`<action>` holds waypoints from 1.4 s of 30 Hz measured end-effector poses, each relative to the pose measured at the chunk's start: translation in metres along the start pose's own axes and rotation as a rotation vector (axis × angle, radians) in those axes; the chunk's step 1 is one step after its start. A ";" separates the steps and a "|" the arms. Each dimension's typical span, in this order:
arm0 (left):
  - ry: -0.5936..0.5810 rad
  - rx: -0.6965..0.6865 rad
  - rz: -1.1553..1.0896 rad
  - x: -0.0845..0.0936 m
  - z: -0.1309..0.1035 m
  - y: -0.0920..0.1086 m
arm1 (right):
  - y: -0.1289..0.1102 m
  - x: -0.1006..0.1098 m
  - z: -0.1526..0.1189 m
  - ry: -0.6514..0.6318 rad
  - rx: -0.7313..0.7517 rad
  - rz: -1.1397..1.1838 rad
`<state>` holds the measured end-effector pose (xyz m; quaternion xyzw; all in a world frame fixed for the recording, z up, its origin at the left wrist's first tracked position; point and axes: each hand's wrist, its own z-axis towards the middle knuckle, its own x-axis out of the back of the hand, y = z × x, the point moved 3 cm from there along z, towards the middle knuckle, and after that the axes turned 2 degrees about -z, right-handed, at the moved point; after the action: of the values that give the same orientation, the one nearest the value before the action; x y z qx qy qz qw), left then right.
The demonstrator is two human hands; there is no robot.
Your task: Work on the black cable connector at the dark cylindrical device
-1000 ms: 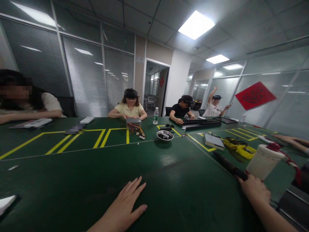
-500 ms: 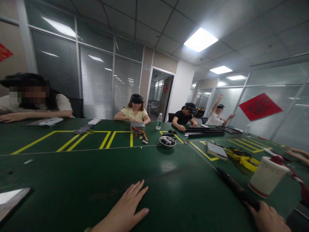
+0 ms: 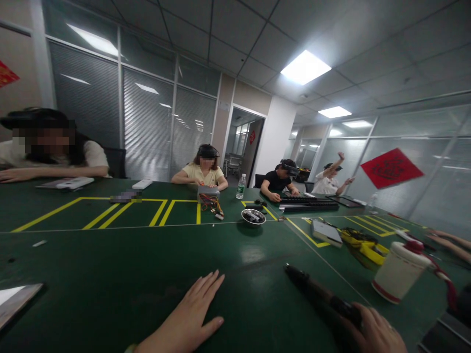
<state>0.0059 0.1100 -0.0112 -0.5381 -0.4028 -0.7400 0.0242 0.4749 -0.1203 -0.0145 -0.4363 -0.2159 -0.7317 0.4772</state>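
My left hand (image 3: pixel 189 314) lies palm down on the green table (image 3: pixel 110 264), fingers spread, holding nothing. At the lower right, my right hand (image 3: pixel 377 331) is wrapped round the near end of a long black tool (image 3: pixel 324 294). The tool points away to the left, its narrow tip above the table between my hand and the metal bowl (image 3: pixel 253 216). Small dark parts fill that bowl. Right of the tool stands a white cup-like container (image 3: pixel 401 272) with a red top and red band.
Several people sit round the table. A water bottle (image 3: pixel 241 186), a metal box with coloured cables (image 3: pixel 209 195), black rails (image 3: pixel 309 203), a silver box (image 3: pixel 326 232) and a yellow tray (image 3: pixel 373 253) stand farther back. A flat panel (image 3: pixel 18 300) lies left.
My right hand has moved left with the black tool, whose tip now sits nearer the middle. My left hand has barely moved. The view has shifted slightly.
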 end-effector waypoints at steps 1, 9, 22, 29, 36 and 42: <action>0.014 -0.024 0.019 0.000 0.000 0.002 | -0.018 0.001 0.003 -0.017 0.067 0.011; 0.116 -0.175 0.198 0.009 -0.001 0.033 | -0.172 0.028 0.025 -0.101 0.364 0.145; 0.191 -0.096 0.296 0.012 0.002 0.019 | -0.347 -0.022 0.040 -0.282 0.716 0.428; 0.172 0.156 0.352 0.017 0.007 -0.002 | -0.393 -0.047 0.033 -0.363 0.817 0.519; 0.203 0.164 0.297 0.023 0.008 -0.011 | -0.407 -0.037 0.034 -0.454 0.785 0.516; 0.164 0.195 0.300 0.026 0.007 -0.007 | -0.404 -0.012 0.028 -0.497 0.711 0.500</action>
<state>-0.0029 0.1295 0.0061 -0.5252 -0.3847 -0.7268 0.2188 0.1309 0.0883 0.0303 -0.4462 -0.4479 -0.3502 0.6911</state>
